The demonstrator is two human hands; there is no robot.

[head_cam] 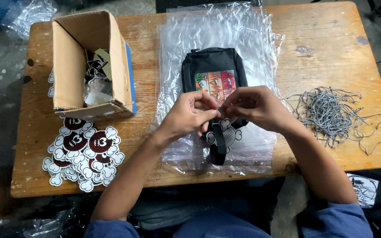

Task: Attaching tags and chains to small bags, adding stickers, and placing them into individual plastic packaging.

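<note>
A small black pouch (212,66) with a colourful cartoon panel lies on a stack of clear plastic bags (217,35) in the middle of the wooden table (327,57). My left hand (189,115) and my right hand (254,107) meet over the pouch's lower end, fingertips pinched together on something small near its black strap (219,147). A white skull-and-bones tag (231,134) lies under my hands by the strap. What the fingers pinch is too small to tell.
An open cardboard box (73,66) with small packets stands at the left. A pile of skull-and-bones tags (82,152) lies in front of it. A heap of grey-white cords (329,110) sits at the right. Crumpled plastic (27,15) lies off the table's far left corner.
</note>
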